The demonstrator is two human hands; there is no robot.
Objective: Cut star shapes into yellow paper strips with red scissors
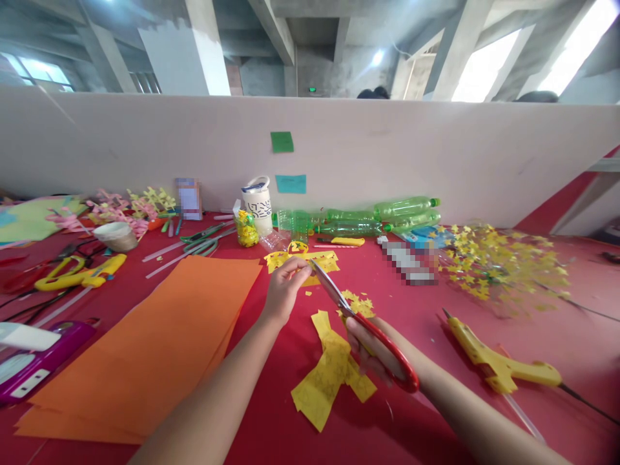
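Gripping the red-handled scissors (361, 323), the right hand (371, 355) is clenched through the handle loops above the red surface (426, 413). The left hand (283, 294) pinches a small yellow paper piece (310, 281) at the blade tips. Risk: the fingertips (301, 272) sit close to the blades; a closing cut could nick them. Yellow offcuts (329, 374) lie beneath; a yellow glue gun (498, 361) lies further right.

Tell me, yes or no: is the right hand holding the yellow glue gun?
No, the right hand grips the red-handled scissors, while the yellow glue gun lies apart from it on the red table.
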